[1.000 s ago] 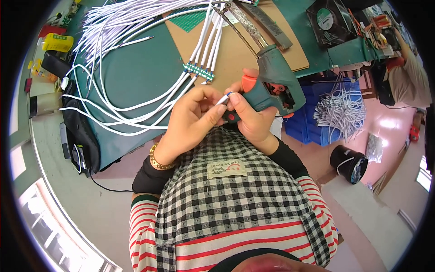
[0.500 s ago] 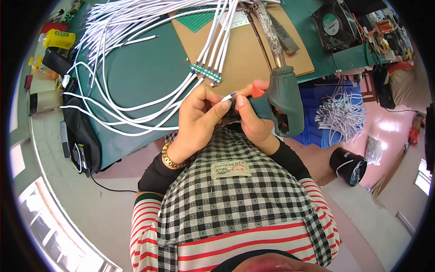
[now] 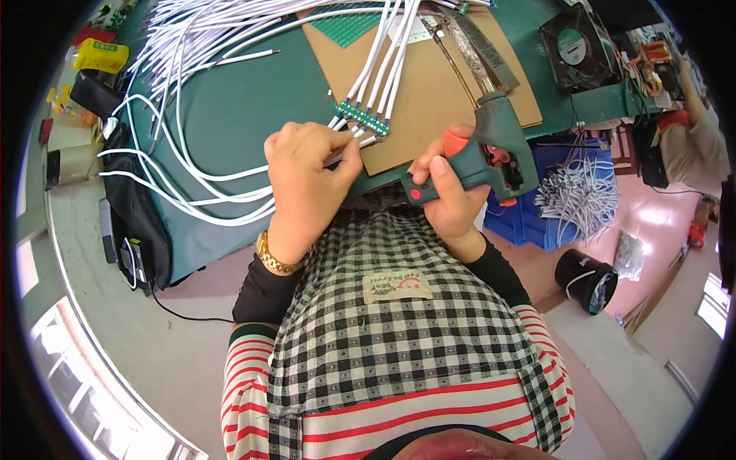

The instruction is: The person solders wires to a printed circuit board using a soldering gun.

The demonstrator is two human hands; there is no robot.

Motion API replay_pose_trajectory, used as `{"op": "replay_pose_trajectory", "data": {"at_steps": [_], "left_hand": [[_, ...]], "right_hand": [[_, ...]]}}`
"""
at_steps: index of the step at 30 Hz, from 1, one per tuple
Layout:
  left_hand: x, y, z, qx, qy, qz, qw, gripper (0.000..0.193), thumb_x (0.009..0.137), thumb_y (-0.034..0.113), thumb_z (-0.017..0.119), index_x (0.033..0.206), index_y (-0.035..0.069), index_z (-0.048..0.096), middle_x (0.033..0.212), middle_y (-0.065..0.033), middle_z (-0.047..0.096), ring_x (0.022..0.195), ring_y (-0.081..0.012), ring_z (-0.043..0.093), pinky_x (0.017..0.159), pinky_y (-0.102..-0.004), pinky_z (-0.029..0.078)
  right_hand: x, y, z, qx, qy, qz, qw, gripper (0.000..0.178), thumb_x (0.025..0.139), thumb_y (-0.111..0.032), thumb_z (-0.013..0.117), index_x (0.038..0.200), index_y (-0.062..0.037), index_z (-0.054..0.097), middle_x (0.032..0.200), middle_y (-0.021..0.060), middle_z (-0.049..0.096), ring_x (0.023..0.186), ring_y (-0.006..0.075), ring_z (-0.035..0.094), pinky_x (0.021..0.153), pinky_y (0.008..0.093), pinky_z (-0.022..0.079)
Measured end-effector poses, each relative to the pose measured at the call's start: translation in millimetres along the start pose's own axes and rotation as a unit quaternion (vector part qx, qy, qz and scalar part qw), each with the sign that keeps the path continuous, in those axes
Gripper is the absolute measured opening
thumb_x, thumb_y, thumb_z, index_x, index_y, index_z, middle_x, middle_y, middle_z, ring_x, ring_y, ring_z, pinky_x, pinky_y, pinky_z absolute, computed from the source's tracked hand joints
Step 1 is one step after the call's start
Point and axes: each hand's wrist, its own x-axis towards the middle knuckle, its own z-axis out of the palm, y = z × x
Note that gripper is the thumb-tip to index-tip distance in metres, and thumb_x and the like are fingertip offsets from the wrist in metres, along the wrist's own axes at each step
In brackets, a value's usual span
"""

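Note:
My left hand (image 3: 307, 184) is closed in a pinch on a white cable, just below a narrow green circuit board (image 3: 363, 119). Fingers cover most of the cable's end. White cables (image 3: 389, 65) are joined to the board's far edge, and others reach its near edge from the left. My right hand (image 3: 454, 201) wraps round the dark green handle of a soldering gun (image 3: 500, 126), with fingers by its red trigger (image 3: 457, 141). The gun's long metal tip part (image 3: 458, 65) points away from me, over the brown cardboard (image 3: 429, 100).
A large bundle of white cables (image 3: 207, 38) lies at the far left of the green table (image 3: 222, 115). A black fan (image 3: 575, 47) stands at far right. Below it, a blue bin (image 3: 502, 222) holds more cables. A black bucket (image 3: 583, 280) stands on the floor. Another person's arm (image 3: 694, 100) shows at right.
My hands have moved apart. The left shifted left and up toward the circuit board; the right, with the soldering gun, moved right. The board and its cables shifted slightly right in view.

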Motion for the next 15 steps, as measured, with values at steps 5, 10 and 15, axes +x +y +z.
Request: {"op": "replay_pose_trajectory", "data": {"at_steps": [5, 10, 15], "left_hand": [[-5, -11, 8, -0.04, -0.036, -0.068, 0.996, 0.011, 0.066, 0.005, 0.07, 0.065, 0.01, 0.06, 0.064, 0.0011, 0.054, 0.064, -0.0184, 0.05, 0.075, -0.0328, 0.035], [-2, -10, 14, -0.046, -0.025, -0.064, 0.997, 0.011, 0.065, 0.005, 0.07, 0.065, 0.01, 0.059, 0.064, 0.0012, 0.053, 0.064, -0.0187, 0.05, 0.077, -0.0335, 0.035], [-1, -11, 11, -0.043, -0.063, -0.056, 0.995, 0.013, 0.064, 0.004, 0.069, 0.062, 0.009, 0.057, 0.063, 0.0012, 0.052, 0.063, -0.0184, 0.049, 0.078, -0.0348, 0.034]], "right_hand": [[-4, 0, -13, -0.017, -0.017, 0.012, 1.0, 0.038, 0.085, -0.006, 0.052, 0.121, -0.0021, 0.039, 0.077, 0.0107, 0.055, 0.062, 0.0142, 0.052, 0.064, 0.0314, 0.048], [-13, -1, -20, -0.038, -0.023, 0.012, 0.999, 0.038, 0.084, -0.004, 0.051, 0.12, -0.0011, 0.039, 0.077, 0.0106, 0.055, 0.061, 0.0137, 0.051, 0.063, 0.0315, 0.048], [-24, 0, -28, -0.024, -0.012, 0.005, 1.0, 0.038, 0.085, -0.002, 0.053, 0.121, -0.0023, 0.039, 0.079, 0.0102, 0.056, 0.064, 0.0138, 0.054, 0.06, 0.0277, 0.047]]}}
